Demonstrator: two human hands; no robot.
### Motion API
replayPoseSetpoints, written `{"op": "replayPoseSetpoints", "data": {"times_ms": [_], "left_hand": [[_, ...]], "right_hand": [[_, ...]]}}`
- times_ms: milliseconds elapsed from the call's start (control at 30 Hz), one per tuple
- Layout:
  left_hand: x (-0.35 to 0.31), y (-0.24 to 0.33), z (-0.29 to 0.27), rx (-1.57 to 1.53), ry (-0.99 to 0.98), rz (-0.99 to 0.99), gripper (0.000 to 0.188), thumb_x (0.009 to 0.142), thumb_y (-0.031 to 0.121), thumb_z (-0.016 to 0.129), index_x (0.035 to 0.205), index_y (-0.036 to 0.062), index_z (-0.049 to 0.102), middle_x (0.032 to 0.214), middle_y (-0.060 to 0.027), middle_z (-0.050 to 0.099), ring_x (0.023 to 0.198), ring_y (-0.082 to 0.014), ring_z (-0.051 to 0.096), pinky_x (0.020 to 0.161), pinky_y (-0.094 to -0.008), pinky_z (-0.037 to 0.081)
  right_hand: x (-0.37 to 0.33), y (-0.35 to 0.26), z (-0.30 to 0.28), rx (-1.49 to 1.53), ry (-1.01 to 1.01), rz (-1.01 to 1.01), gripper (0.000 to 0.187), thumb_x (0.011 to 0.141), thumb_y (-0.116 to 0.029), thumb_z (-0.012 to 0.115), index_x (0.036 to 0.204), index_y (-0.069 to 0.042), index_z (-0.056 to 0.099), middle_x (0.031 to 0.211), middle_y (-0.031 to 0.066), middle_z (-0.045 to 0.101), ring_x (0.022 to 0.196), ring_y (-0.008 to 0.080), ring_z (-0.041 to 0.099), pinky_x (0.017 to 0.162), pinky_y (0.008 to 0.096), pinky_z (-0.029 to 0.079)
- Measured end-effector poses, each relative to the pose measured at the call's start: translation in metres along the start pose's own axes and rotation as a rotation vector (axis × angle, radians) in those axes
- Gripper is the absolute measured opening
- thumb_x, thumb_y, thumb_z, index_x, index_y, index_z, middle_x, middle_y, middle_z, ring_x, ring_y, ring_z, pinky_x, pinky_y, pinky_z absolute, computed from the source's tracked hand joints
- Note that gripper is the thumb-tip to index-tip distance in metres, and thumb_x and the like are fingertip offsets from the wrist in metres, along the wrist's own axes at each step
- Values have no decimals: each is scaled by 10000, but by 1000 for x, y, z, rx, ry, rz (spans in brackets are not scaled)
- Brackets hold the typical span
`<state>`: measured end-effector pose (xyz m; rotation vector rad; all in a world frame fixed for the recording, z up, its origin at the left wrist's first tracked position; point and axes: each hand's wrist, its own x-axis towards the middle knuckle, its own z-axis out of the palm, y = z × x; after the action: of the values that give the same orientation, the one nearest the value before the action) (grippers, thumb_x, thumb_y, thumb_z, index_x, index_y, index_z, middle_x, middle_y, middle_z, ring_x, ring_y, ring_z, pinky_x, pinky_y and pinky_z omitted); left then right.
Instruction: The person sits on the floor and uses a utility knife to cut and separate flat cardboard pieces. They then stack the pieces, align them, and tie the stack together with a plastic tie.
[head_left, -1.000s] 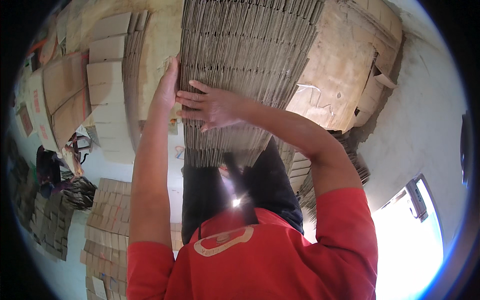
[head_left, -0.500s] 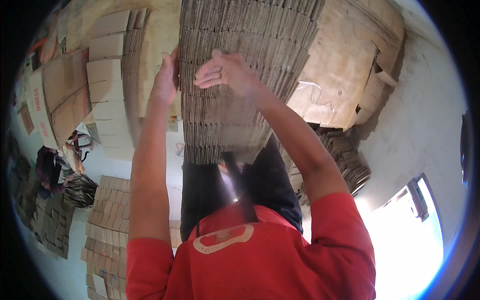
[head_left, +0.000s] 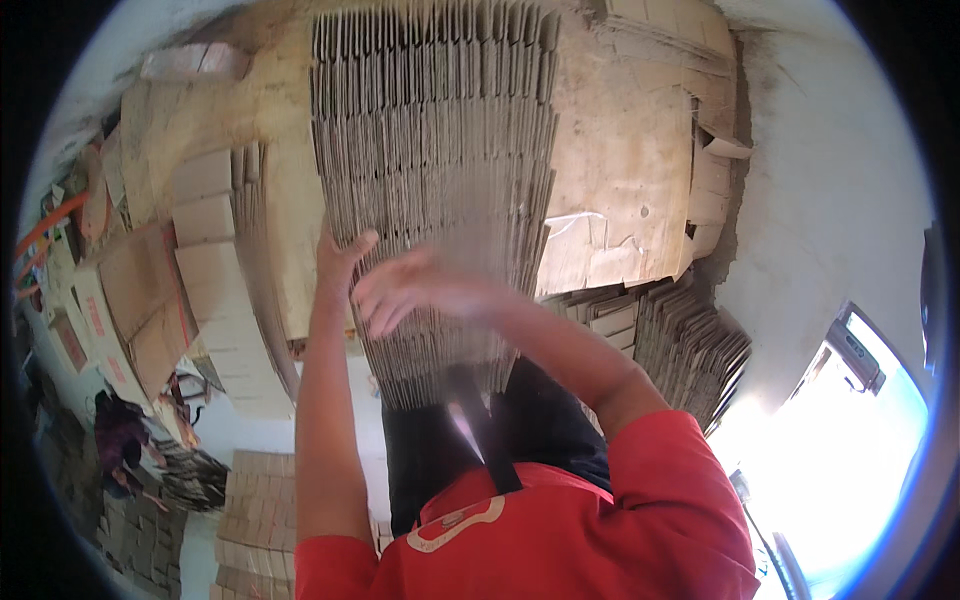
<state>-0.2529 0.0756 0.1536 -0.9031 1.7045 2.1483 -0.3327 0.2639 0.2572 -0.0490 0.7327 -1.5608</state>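
A long row of brown corrugated cardboard pieces (head_left: 435, 150), packed upright on edge, runs from the far side of the table to my waist. My left hand (head_left: 343, 262) lies along the row's left side, its thumb stretched out by the upper edge and its other fingers partly hidden. Over the near half of the row, my right hand (head_left: 405, 290) reaches across leftward. Motion blurs it, but its fingers look loosely spread, with nothing seen in them. Whether it touches the cardboard edges I cannot tell.
The row rests on a wooden table (head_left: 620, 190). A smaller cardboard stack (head_left: 205, 245) and an open carton (head_left: 140, 290) stand at left. More stacked cardboard (head_left: 690, 345) is at right, near a bright doorway (head_left: 840, 450). Another person (head_left: 122, 440) bends at far left.
The view has shifted, so the row's far end now shows. Both hands are nearer my body along the row, and my right hand has come closer to the left one.
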Motion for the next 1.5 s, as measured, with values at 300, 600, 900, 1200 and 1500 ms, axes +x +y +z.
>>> {"op": "replayPoseSetpoints", "data": {"times_ms": [300,600,900,1200,1500], "left_hand": [[8,-2,24,-16,19,32,783,687,195,845,1329,-4,443,1176,-98,607,1042,-200,604,924,-336,492],[4,-6,17,15,84,34,761,682,170,838,1320,2,458,1158,-87,609,1027,-193,604,916,-332,499],[4,-4,20,-47,60,24,801,681,178,848,1339,-12,434,1171,-93,600,1031,-195,600,922,-332,496],[6,-9,19,-36,52,60,815,679,197,857,1340,-19,432,1176,-89,597,1038,-192,592,932,-327,483],[3,-3,21,-15,62,6,798,696,249,838,1331,-22,439,1176,-93,590,1036,-183,587,928,-326,480]], "right_hand": [[-47,-112,-211,-1143,1690,-642,394,900,-281,595,1166,10,593,1056,213,639,978,346,605,840,438,471],[4,-168,-204,-1210,1586,-181,437,885,-390,577,1110,-16,563,1078,252,622,1043,416,573,866,503,447],[8,-156,-264,-1461,1640,-575,350,836,-128,571,1180,-149,632,831,234,635,793,417,614,700,490,482],[27,-156,-240,-1508,1575,-570,396,807,-108,617,1203,-79,623,1179,280,575,1001,440,590,835,456,496],[29,-173,-223,-1399,1363,-261,485,887,-293,585,1343,-138,531,1316,266,507,1150,408,541,947,430,461]]}}
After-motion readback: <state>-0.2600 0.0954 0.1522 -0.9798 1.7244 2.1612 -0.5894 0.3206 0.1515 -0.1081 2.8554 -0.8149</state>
